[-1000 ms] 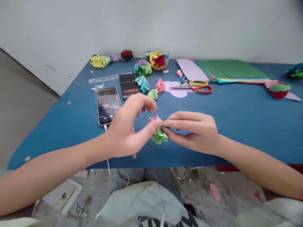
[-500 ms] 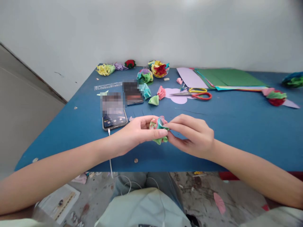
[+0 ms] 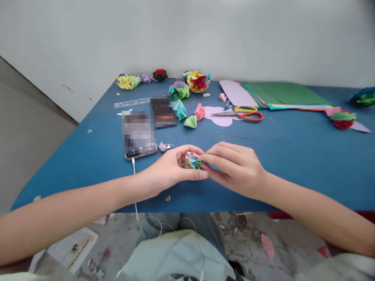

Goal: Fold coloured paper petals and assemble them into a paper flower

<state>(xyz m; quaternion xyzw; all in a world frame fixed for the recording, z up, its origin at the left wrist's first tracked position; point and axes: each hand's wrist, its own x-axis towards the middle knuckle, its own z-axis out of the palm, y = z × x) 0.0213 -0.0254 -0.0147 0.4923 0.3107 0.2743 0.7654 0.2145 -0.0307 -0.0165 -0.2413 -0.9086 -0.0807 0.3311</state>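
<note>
A small ruffled paper flower (image 3: 192,160) in pink, green and light blue is between my hands, above the table's near side. My left hand (image 3: 168,169) cups it from the left, with the thumb along the near side hiding its lower part. From the right, my right hand (image 3: 238,166) pinches the flower's edge between thumb and fingers. Beyond my hands lie a green folded paper piece (image 3: 190,121), a pink one (image 3: 199,112) and a light-blue one (image 3: 181,111).
Left are a phone (image 3: 140,152) on a white cable, a second phone (image 3: 165,121), a small charm (image 3: 164,146) and a clear ruler (image 3: 131,103). Scissors (image 3: 249,115) rest on a lilac paper flower shape (image 3: 222,120). Coloured sheets (image 3: 293,93) and finished paper flowers (image 3: 198,82) are farther back.
The paper flower has turned and sits lower in my left hand; its green lower part is now hidden behind my thumb. My right fingers stay at its edge. The view has shifted slightly.
</note>
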